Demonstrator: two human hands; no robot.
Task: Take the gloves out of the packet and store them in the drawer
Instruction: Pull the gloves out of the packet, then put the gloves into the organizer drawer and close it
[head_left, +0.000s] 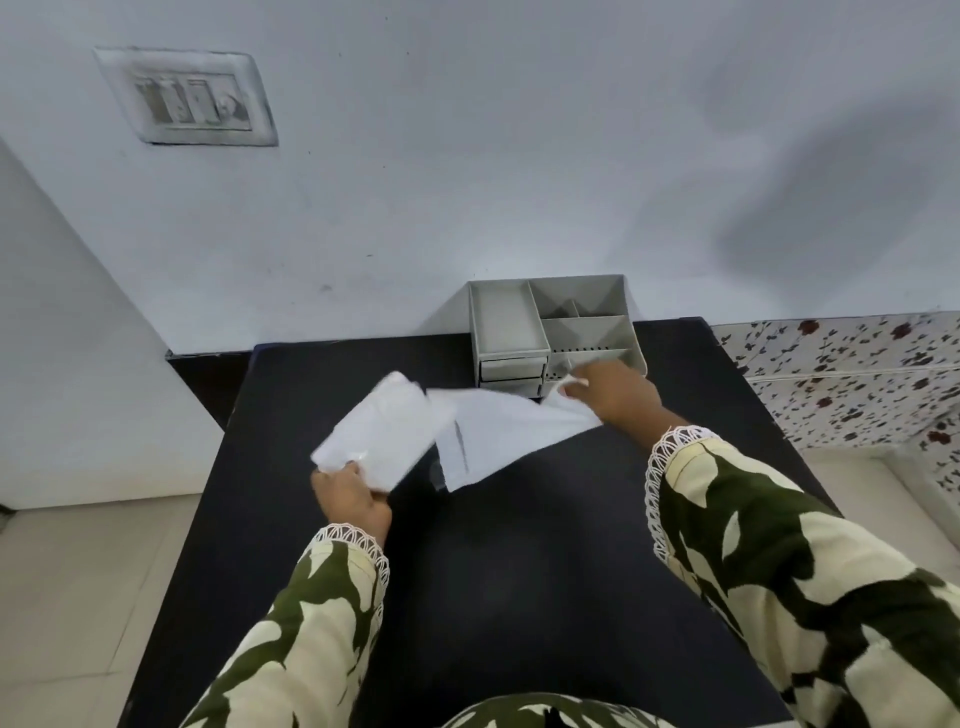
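Observation:
My left hand (352, 496) grips the near end of a clear plastic packet (376, 434) held above the black table (519, 571). My right hand (613, 392) pinches the far corner of a thin white glove (498, 431) that stretches from the packet's mouth toward the right. A grey desk organiser (553, 327) stands at the table's far edge, just beyond my right hand. Its two small drawers (511, 370) at the lower left front are shut. The organiser's top compartments look empty.
The organiser backs against a pale wall with a switch plate (189, 98) high on the left. A floral-patterned surface (857, 379) lies to the right of the table. Tiled floor (78, 597) shows on the left.

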